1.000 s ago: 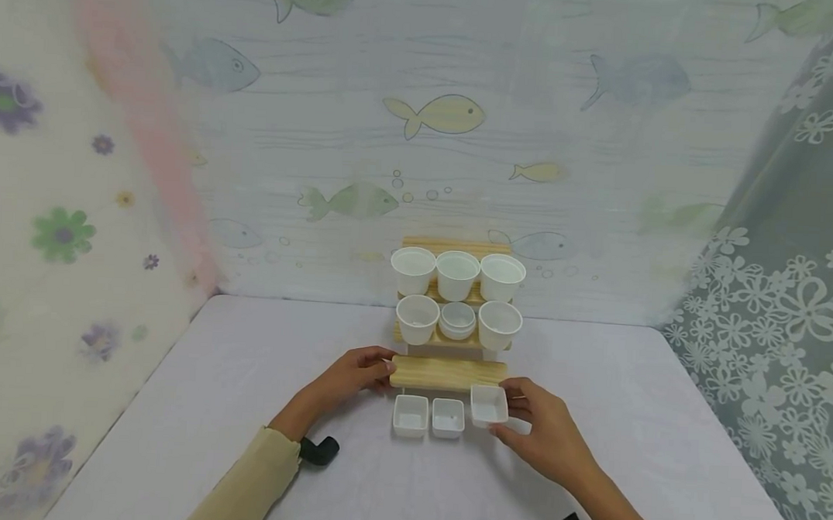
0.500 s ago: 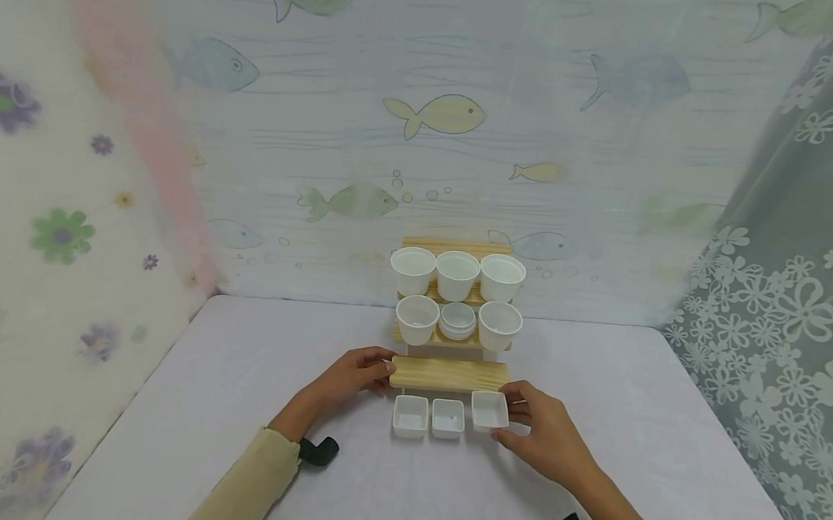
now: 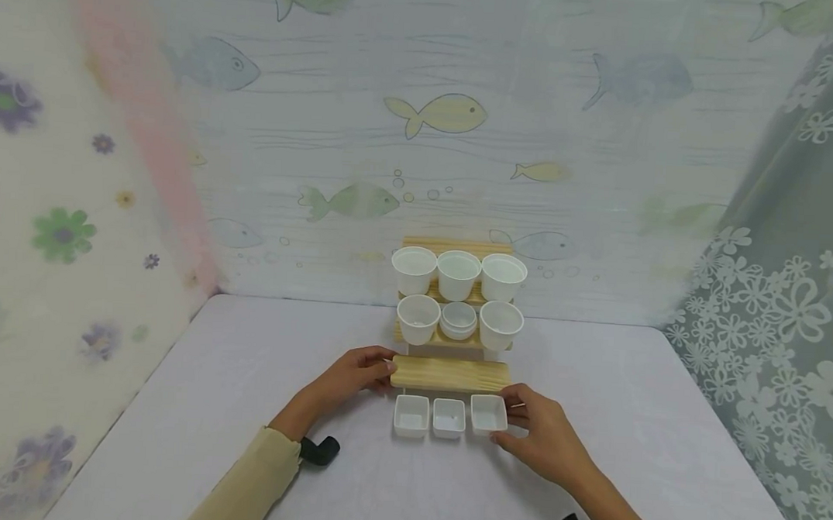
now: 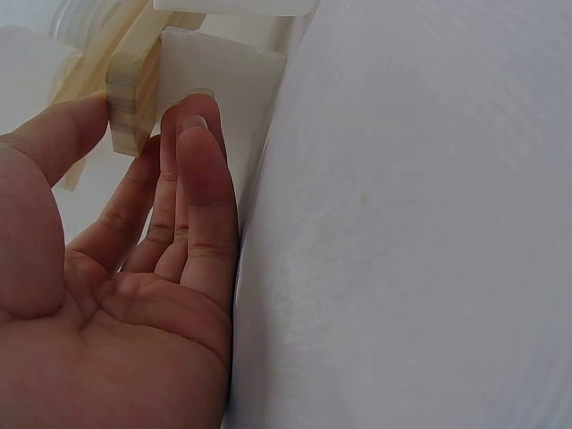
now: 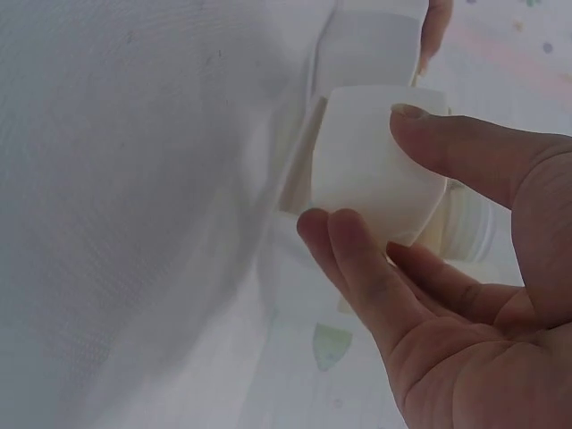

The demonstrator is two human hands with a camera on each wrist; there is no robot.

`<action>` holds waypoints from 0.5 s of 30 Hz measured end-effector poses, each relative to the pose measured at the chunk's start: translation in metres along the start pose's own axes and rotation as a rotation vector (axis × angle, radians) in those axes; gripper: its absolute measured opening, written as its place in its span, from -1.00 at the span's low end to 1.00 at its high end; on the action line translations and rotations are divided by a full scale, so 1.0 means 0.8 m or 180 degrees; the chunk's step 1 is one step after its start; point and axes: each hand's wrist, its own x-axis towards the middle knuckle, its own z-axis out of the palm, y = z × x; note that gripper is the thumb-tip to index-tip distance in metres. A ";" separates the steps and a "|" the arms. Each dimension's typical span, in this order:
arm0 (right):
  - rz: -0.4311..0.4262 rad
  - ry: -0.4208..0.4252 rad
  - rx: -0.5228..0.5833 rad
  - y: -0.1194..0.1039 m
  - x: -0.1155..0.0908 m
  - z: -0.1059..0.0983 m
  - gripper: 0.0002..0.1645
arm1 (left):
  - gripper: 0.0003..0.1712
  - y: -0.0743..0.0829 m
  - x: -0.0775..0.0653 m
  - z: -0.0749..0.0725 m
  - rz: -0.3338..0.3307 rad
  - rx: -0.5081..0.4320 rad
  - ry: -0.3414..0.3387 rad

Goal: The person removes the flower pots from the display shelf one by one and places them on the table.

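My right hand point(image 3: 544, 436) pinches a small square white bowl point(image 3: 489, 414) between thumb and fingers, at the right end of a row in front of the wooden rack. Up close in the right wrist view, the thumb lies on one wall of the square bowl point(image 5: 371, 165) and the fingers on another. My left hand point(image 3: 348, 377) grips the left end of the rack's lowest wooden step point(image 3: 449, 374). The left wrist view has thumb and index finger on either side of that step's end point(image 4: 132, 103). Two more square bowls, one left point(image 3: 411, 416) and one middle point(image 3: 448, 418), complete the row.
Behind the lowest step, the upper tiers point(image 3: 456, 248) carry several round white cups point(image 3: 458, 276) and a shorter round tub point(image 3: 458, 321). White cloth point(image 3: 245, 346) covers the table. A fish-patterned wall hanging point(image 3: 324, 132) stands behind.
The right hand has lowered the square bowl slightly towards the table, level with the other two. The left hand has stayed on the step.
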 end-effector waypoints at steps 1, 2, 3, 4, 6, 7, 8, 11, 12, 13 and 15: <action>-0.0004 -0.0004 0.0004 0.000 0.000 0.000 -0.29 | -0.49 0.000 0.000 0.000 -0.0002 0.0002 0.0003; -0.0007 -0.0009 0.0008 0.001 0.000 0.001 -0.29 | -0.49 0.001 0.000 0.001 -0.0003 0.0002 0.0006; -0.0010 -0.0009 0.0009 0.001 0.000 0.001 -0.30 | -0.49 0.002 0.000 0.001 -0.0010 0.0005 0.0011; -0.0015 -0.0009 0.0013 0.002 0.001 0.001 -0.30 | -0.49 0.002 0.000 0.002 -0.0017 0.0005 0.0016; -0.0021 -0.0007 0.0010 0.003 0.001 0.002 -0.30 | -0.49 0.003 -0.001 0.002 -0.0033 0.0000 0.0027; -0.0023 -0.0007 0.0004 0.003 0.001 0.003 -0.30 | -0.49 0.004 -0.001 0.002 -0.0045 -0.0006 0.0034; -0.0022 -0.0006 -0.0001 0.004 0.001 0.003 -0.30 | -0.49 0.004 -0.001 0.002 -0.0055 -0.0010 0.0039; -0.0034 -0.0026 -0.0007 0.007 -0.002 0.002 -0.31 | -0.49 0.005 -0.007 0.007 -0.0067 -0.0022 0.0066; -0.0042 -0.0035 -0.0005 0.007 -0.003 0.001 -0.31 | -0.49 0.006 -0.009 0.009 -0.0074 -0.0028 0.0080; -0.0049 -0.0046 -0.0003 0.008 -0.005 0.001 -0.31 | -0.49 0.006 -0.011 0.012 -0.0073 -0.0030 0.0090; -0.0056 -0.0067 0.0001 0.010 -0.008 -0.001 -0.30 | -0.49 0.007 -0.015 0.017 -0.0066 -0.0040 0.0105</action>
